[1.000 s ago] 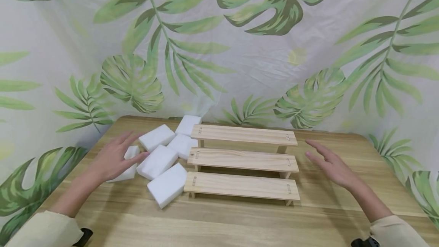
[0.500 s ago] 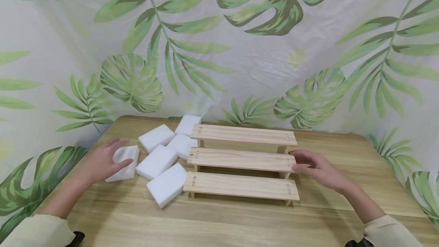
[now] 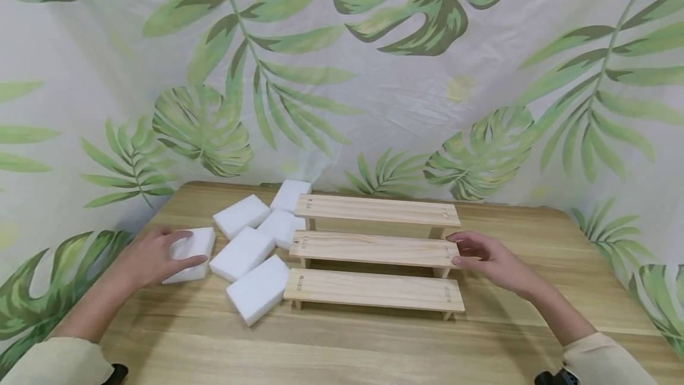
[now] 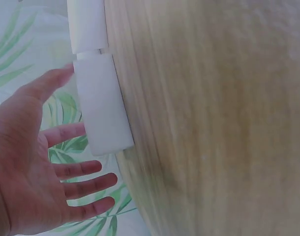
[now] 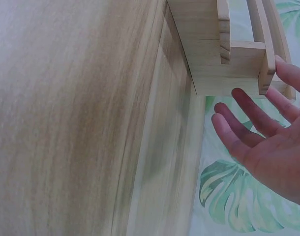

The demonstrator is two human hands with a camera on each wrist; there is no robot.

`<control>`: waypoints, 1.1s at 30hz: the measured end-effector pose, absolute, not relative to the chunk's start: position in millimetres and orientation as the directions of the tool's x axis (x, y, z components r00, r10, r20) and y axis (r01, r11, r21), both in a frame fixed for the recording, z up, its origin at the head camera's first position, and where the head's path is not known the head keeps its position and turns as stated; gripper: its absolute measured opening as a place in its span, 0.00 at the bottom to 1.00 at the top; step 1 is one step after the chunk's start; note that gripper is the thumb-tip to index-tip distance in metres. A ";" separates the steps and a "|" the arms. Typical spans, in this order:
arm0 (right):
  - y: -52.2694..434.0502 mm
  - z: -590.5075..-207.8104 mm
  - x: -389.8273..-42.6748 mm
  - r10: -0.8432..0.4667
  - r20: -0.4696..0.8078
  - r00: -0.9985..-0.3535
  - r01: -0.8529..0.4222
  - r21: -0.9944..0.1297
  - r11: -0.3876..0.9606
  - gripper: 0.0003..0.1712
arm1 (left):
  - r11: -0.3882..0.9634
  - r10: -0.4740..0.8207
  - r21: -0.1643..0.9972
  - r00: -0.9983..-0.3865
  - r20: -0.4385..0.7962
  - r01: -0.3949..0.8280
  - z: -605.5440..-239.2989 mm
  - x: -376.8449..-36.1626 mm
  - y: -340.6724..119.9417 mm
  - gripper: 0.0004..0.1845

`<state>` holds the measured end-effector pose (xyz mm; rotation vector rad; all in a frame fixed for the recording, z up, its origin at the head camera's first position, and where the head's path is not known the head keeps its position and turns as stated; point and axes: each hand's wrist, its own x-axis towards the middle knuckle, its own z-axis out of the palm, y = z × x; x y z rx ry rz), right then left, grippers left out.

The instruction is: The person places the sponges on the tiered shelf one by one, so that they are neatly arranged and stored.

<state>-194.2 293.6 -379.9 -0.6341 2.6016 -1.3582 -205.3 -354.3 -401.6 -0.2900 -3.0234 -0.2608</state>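
Several white foam blocks lie on the left of the wooden table. My left hand rests on the leftmost block, its fingers at the far edge and its thumb along the near edge. In the left wrist view the left hand has straight, spread fingers, with thumb and forefinger touching this block. A three-step wooden stand sits mid-table. My right hand is at the right end of its middle step, fingers relaxed. In the right wrist view the right hand is beside the stand's end.
More foam blocks crowd between the left hand and the stand, and two sit against its left end. A leaf-print cloth hangs close behind and beside the table.
My right hand moved left to the end of the stand's middle step. My left hand drew back from the middle blocks and settled on the leftmost block.
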 end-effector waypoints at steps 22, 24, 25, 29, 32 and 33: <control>292.2 -379.1 -196.5 -0.446 -0.036 -0.894 -0.180 -0.884 0.432 0.28 | 0.961 0.169 0.211 -0.984 0.058 0.177 -398.9 -212.3 -360.8 0.41; 292.5 -380.1 -197.2 -0.446 -0.037 -0.894 -0.172 -0.892 0.418 0.28 | 0.956 0.173 0.226 -0.981 0.087 0.188 -397.4 -212.0 -360.7 0.40; 292.5 -380.5 -197.4 -0.446 -0.037 -0.894 -0.169 -0.895 0.413 0.28 | 0.952 0.177 0.233 -0.979 0.103 0.197 -396.3 -211.6 -360.4 0.40; 292.9 -381.3 -197.3 -0.445 -0.040 -0.894 -0.155 -0.907 0.392 0.27 | 0.938 0.184 0.269 -0.971 0.152 0.220 -389.3 -209.6 -357.4 0.40; 293.3 -382.3 -197.1 -0.452 -0.036 -0.892 -0.157 -0.911 0.382 0.27 | 0.930 0.183 0.284 -0.964 0.191 0.233 -383.8 -209.2 -353.9 0.39; 293.8 -383.2 -197.2 -0.452 -0.035 -0.891 -0.157 -0.911 0.381 0.27 | 0.929 0.184 0.282 -0.961 0.206 0.239 -382.4 -209.2 -352.7 0.39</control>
